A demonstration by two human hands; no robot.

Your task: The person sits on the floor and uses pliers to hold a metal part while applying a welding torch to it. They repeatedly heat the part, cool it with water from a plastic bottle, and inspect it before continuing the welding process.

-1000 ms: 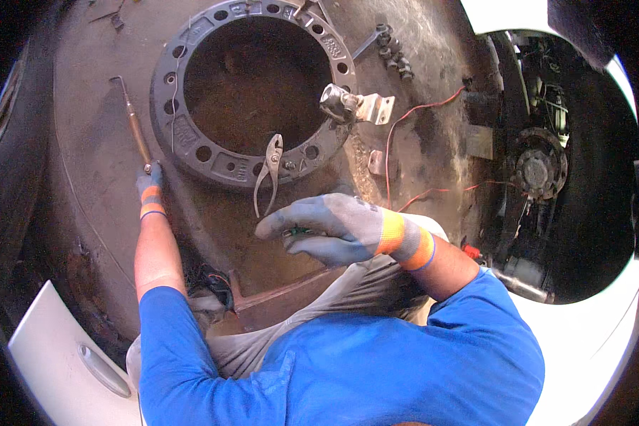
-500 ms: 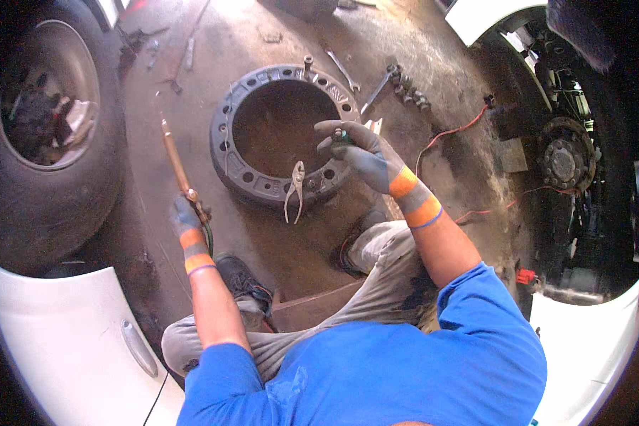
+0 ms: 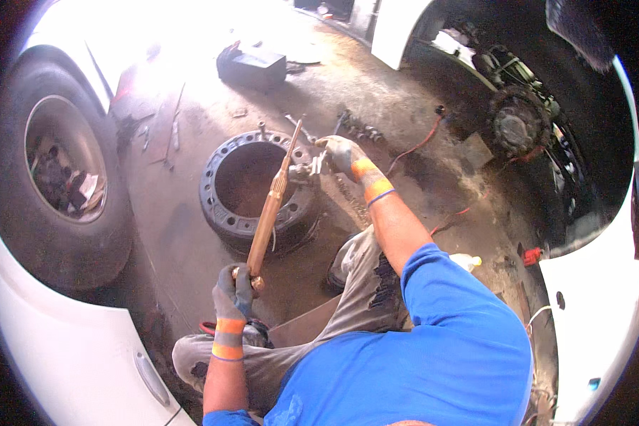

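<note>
My left hand (image 3: 233, 295), in a grey glove with orange bands, is closed round the valve end of a long brass gas torch (image 3: 268, 216). The torch slants up and to the right, its thin tip above the far rim of a brake drum (image 3: 211, 192). My right hand (image 3: 342, 156), gloved alike, is closed near the torch's front part. Small, blurred metallic pieces (image 3: 309, 169) show by its fingertips; I cannot tell what they are. The drum lies flat on the floor with a bolt (image 3: 262, 129) upright on its rim. Pliers on the rim are mostly hidden behind the torch.
A large wheel (image 3: 85, 248) stands at the left against a white vehicle body. Bolts (image 3: 363, 130) and a wrench (image 3: 296, 125) lie beyond the drum. Farther off is a dark box (image 3: 259, 67). An exposed wheel hub (image 3: 516, 119) and a red cable (image 3: 422, 140) are at the right.
The torch has swung from the drum's left side to across it, as my left hand moved right and nearer me. My view has tilted up, bringing the box into sight.
</note>
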